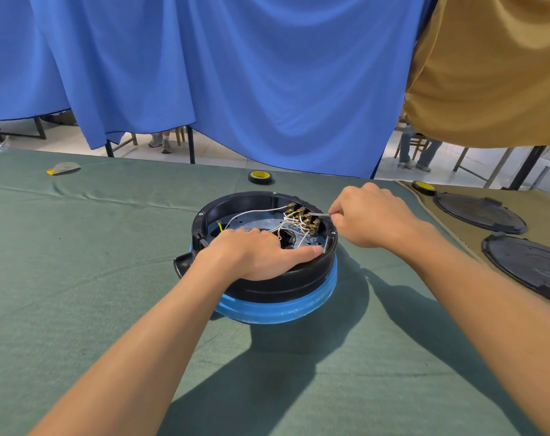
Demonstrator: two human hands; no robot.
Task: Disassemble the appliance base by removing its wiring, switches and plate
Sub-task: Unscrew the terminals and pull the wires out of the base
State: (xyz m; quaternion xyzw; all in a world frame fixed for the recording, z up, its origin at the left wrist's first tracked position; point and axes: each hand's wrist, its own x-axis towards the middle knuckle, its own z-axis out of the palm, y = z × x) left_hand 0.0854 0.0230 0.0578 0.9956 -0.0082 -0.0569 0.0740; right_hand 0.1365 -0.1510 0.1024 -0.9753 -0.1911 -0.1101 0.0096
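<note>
The appliance base (267,265) sits upside down on the green cloth (78,278) — a round black shell with a blue band around its lower edge, open toward you. Your left hand (251,256) lies flat over the base's near rim, fingers spread and relaxed, thumb stretched along the rim toward the right; it presses rather than grasps. Your right hand (374,215) hovers at the base's far right rim, fingers clenched around a thin metal tool (319,214) whose tip points at the row of brass switch terminals (303,218) inside. White wiring (254,214) loops from those terminals across the base's metal plate (254,226). Beyond the base lies a tape roll (261,177). To the right of the base rest two black round covers (478,212) — another tape roll (424,187) lies behind them.
</note>
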